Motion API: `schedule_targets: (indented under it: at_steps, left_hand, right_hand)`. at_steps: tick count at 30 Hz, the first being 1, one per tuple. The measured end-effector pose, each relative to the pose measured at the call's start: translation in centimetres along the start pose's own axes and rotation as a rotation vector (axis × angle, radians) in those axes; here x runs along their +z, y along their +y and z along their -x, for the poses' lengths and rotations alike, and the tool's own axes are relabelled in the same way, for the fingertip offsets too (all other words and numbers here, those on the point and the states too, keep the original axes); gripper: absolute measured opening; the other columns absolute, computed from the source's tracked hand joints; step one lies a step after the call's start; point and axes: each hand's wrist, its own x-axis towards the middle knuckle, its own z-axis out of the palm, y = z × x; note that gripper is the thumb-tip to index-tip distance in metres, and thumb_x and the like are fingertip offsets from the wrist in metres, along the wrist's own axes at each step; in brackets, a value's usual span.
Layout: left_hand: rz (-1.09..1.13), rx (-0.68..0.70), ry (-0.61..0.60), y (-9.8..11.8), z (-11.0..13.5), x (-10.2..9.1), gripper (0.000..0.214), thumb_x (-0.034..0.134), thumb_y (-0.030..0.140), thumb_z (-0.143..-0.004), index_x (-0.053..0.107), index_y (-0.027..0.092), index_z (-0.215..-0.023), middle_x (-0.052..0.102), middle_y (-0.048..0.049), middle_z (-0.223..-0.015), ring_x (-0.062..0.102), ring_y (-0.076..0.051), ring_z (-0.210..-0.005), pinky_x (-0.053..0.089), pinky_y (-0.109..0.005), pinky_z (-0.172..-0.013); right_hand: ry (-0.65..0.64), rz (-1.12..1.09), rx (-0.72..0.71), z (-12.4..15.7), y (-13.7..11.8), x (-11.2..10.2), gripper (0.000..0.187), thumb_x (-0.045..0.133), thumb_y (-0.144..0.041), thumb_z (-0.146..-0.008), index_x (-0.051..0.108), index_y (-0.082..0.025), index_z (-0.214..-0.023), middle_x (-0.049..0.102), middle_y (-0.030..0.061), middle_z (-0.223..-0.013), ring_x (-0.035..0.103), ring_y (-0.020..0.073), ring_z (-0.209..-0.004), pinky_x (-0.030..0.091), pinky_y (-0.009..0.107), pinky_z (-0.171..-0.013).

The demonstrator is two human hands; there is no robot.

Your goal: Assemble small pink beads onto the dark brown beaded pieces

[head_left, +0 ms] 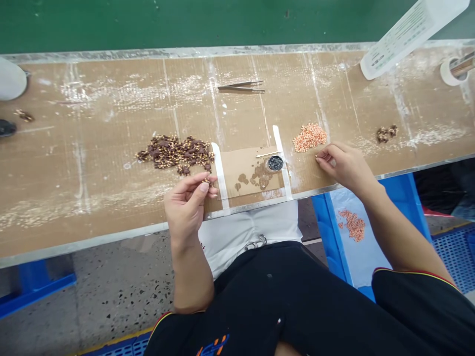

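Note:
My left hand point(191, 200) is closed in a pinch on a small dark brown and gold piece point(207, 182), partly hidden by the fingers. Just beyond it lies a pile of similar brown and gold pieces point(174, 151). My right hand point(343, 165) has thumb and forefinger together at the table, close to a heap of small orange pieces point(309, 137); whatever is between the fingertips is too small to name. Between the hands, a little round pot of black paste point(275, 163) and a cotton swab point(268, 154) sit on a stained card point(237, 168) edged with white tape.
Tweezers point(241, 87) lie toward the back of the brown tabletop point(122, 113). A white plastic bottle point(408, 37) and a tape roll point(451, 71) are at the back right. Below the front edge, a blue bin point(330, 232) holds more orange pieces point(352, 225).

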Motion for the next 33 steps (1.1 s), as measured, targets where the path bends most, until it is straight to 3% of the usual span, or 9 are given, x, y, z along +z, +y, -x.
schedule_targets:
  at_steps: [8, 13, 24, 33]
  left_hand:
    - [-0.021, 0.009, -0.028, -0.8, 0.2, -0.5, 0.03, 0.096, 0.043, -0.082, 0.086, 0.022, -0.102, 0.087, -0.0053, -0.091, 0.075, -0.009, -0.063, 0.067, -0.021, -0.065]
    - [0.003, 0.049, -0.035, -1.0, 0.6, -0.7, 0.026, 0.094, 0.04, -0.085, 0.086, 0.022, -0.103, 0.086, -0.0061, -0.092, 0.076, -0.01, -0.064, 0.068, -0.021, -0.066]
    - [0.023, -0.001, -0.02, -0.7, 0.6, -0.3, 0.03, 0.098, 0.044, -0.079, 0.088, 0.024, -0.1, 0.088, -0.0055, -0.089, 0.077, -0.011, -0.062, 0.067, -0.02, -0.062]
    - [0.039, -0.011, -0.01, -0.7, 0.5, -0.4, 0.032, 0.099, 0.045, -0.077, 0.088, 0.025, -0.099, 0.088, -0.0053, -0.089, 0.076, -0.01, -0.06, 0.067, -0.02, -0.062]
  right_hand:
    - [0.002, 0.266, -0.094, -0.4, -0.5, 0.8, 0.019, 0.052, -0.019, -0.1, 0.061, -0.024, -0.085, 0.07, 0.0111, -0.083, 0.066, 0.0275, -0.078, 0.05, 0.039, -0.071]
    - [-0.017, 0.3, -0.085, -0.5, -0.4, 0.4, 0.017, 0.052, -0.019, -0.101, 0.063, -0.023, -0.088, 0.071, 0.013, -0.086, 0.066, 0.0281, -0.079, 0.049, 0.039, -0.071]
    - [-0.056, 0.423, -0.208, -1.7, -0.2, -0.3, 0.031, 0.046, -0.02, -0.106, 0.062, -0.022, -0.079, 0.067, 0.0113, -0.078, 0.06, 0.024, -0.07, 0.035, 0.036, -0.062]
    - [-0.136, 0.329, -0.334, -2.7, 0.0, -1.8, 0.042, 0.04, -0.024, -0.111, 0.064, -0.023, -0.077, 0.068, 0.0107, -0.079, 0.058, 0.0231, -0.07, 0.037, 0.038, -0.061]
